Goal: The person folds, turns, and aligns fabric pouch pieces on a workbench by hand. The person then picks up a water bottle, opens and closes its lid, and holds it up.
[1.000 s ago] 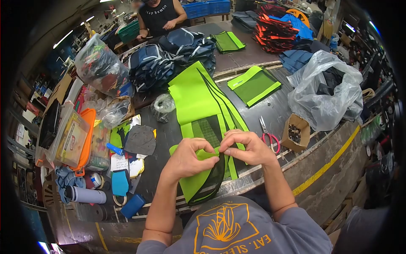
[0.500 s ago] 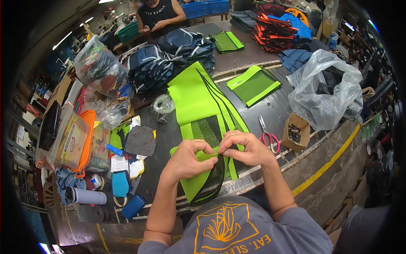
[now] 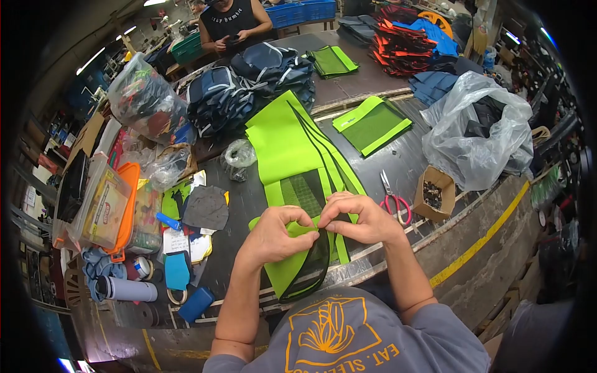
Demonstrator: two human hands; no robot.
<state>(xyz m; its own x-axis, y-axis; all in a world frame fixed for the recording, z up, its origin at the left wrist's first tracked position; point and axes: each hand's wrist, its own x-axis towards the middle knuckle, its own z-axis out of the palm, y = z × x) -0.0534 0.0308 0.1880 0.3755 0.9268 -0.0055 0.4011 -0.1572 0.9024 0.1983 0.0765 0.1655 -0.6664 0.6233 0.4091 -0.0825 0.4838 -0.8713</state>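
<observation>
A lime-green fabric piece with black mesh and dark edging [image 3: 283, 149] lies lengthwise on the table before me. At its near part, my left hand [image 3: 283, 231] pinches the fabric between thumb and fingertips. Fingertips of my right hand [image 3: 359, 217] are closed on the same piece, meeting the left ones at an edge. What exactly lies between the fingertips is too small to make out. To the right are scissors with pink handles [image 3: 398, 208] and a small cardboard box of dark bits [image 3: 433, 198]. Beyond sits another green mesh piece [image 3: 373, 126].
Dark blue bags [image 3: 249, 84] are heaped at the back, near a coworker [image 3: 233, 25]. A clear plastic bag [image 3: 476, 133] stands right. On the left are plastic boxes [image 3: 102, 202], a tumbler [image 3: 127, 289] and a blue case [image 3: 196, 303]. Orange-edged pieces [image 3: 404, 46] are stacked far right.
My hands stay pinched on the green fabric with barely any movement. Across the table, the coworker's hands have shifted and now hold something dark.
</observation>
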